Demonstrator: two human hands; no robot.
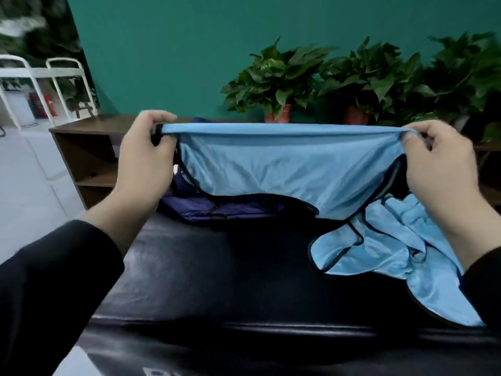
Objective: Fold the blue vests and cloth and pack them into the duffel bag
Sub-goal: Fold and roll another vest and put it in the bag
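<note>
Left hand pinches the left end of a blue vest, stretched taut above the black padded bench. Navy duffel bag lies behind it. Right hand pinches the right end; more blue fabric is heaped below.

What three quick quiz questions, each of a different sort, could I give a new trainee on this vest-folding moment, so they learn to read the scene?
1. True or false: both hands hold the raised blue vest.
2. Which lies behind the raised vest? A) duffel bag B) laptop C) box
3. Fill in: more blue fabric lies on the black ____.

Key: 1 true: the left hand and right hand pinch its top corners. 2 A, the navy duffel bag. 3 bench.
</note>
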